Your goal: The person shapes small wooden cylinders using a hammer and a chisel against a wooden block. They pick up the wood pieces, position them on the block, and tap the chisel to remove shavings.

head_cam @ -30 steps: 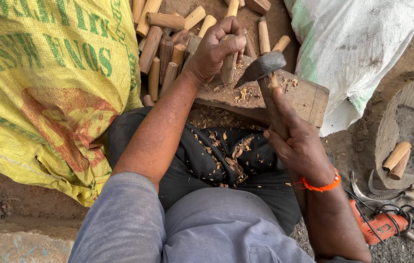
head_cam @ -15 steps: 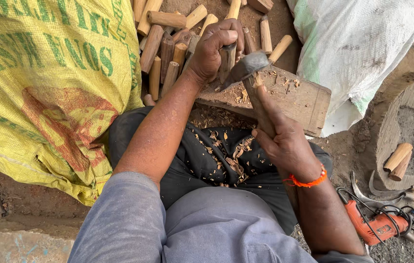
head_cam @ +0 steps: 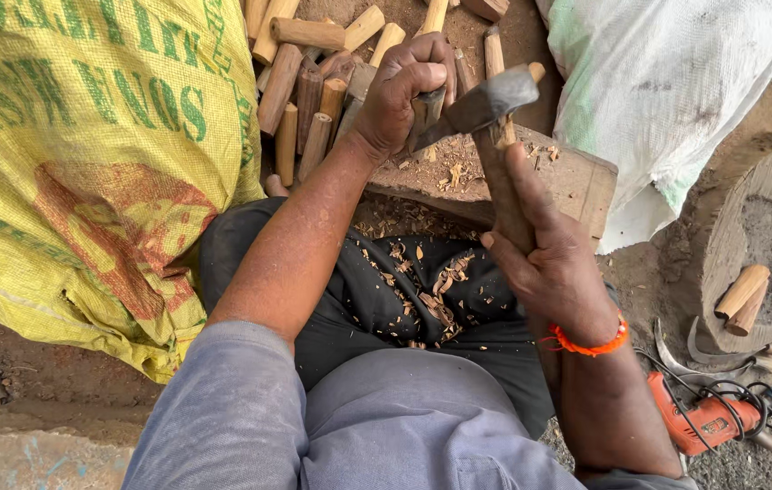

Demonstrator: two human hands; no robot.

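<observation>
Dirt ground, wooden block (head_cam: 576, 177) used as a rest; wood piece (head_cam: 426, 107) is gripped upright on it by left hand (head_cam: 399, 95). Hatchet (head_cam: 486, 104) handle is clenched by right hand (head_cam: 549, 263), blade against the piece; cut sticks (head_cam: 299, 100) piled at 11 o'clock

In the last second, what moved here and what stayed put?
The right hand swung the small axe toward the wooden piece that the left hand holds upright on the chopping block; the blade now sits against it. Neither hand let go. The yellow sack, white sack and stick pile stayed put.
</observation>
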